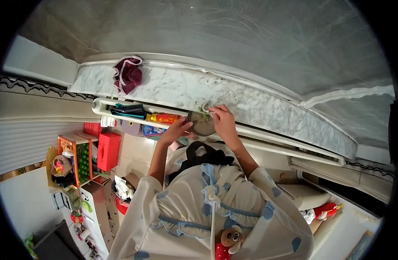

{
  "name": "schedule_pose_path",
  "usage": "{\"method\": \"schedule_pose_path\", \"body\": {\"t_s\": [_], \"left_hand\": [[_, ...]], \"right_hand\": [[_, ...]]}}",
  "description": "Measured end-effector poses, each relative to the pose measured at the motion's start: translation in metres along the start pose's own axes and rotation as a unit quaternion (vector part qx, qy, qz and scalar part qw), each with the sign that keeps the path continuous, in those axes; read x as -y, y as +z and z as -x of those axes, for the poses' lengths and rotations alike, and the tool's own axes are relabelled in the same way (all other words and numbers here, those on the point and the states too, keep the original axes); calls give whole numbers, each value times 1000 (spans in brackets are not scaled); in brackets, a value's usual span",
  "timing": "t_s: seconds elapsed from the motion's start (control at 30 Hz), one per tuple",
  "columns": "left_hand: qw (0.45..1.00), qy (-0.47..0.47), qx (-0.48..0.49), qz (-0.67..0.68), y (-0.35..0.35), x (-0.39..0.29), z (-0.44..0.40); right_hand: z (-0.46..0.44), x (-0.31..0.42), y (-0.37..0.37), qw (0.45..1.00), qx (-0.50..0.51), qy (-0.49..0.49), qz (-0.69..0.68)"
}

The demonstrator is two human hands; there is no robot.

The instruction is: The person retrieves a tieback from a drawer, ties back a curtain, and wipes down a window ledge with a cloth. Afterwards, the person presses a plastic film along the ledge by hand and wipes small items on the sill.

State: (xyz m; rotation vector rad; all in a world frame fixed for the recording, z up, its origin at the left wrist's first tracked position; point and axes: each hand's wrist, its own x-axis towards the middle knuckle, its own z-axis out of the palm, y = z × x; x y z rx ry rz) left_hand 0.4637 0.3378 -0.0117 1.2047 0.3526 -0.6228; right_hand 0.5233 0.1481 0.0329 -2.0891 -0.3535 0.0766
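Observation:
A round pot (203, 128) of grey-brown soil sits at the inner edge of the marble windowsill (173, 84). Small green plants (203, 115) grow near its far side. My left hand (178, 131) is closed on the pot's left rim, thumb over the edge. Above the pot's right side, my right hand (223, 122) pinches a small crumpled whitish scrap (205, 107) close to the leaves. Whether the scrap is tissue or cloth is too small to tell. The right fingertips partly cover it.
A maroon cloth (129, 76) lies on the sill's left. A white ledge (103, 105) holds a dark folded item (129, 111) and a red-and-yellow package (163, 118). Behind the sill hangs a mesh screen (216, 34). At lower left stand a red box (109, 151) and an orange-framed shelf (73, 145).

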Motion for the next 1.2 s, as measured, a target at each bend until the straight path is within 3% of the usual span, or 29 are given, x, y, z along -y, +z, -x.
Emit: {"method": "schedule_pose_path", "body": {"t_s": [0.23,0.37,0.43,0.57,0.8,1.1,1.2], "left_hand": [[1000,24,-7,8,1,-5,3],[1000,14,-7,-4,-2,-3,1],[1000,15,-11,-6,-2,-3,1],[1000,12,-17,1,0,-8,7],[1000,16,-24,-2,-4,1,4],[1000,3,-5,-5,-12,10,-3],[1000,-14,-4,-13,-11,6,0]], "right_hand": [[-9,6,-12,999,35,-8,22],[-48,4,-5,999,-17,-31,22],[-62,4,5,994,-43,-96,41],[-64,-4,21,980,13,-167,106],[-27,2,19,981,12,-173,88],[-3,0,13,984,96,-146,35],[-1,4,9,992,71,-90,-46]]}}
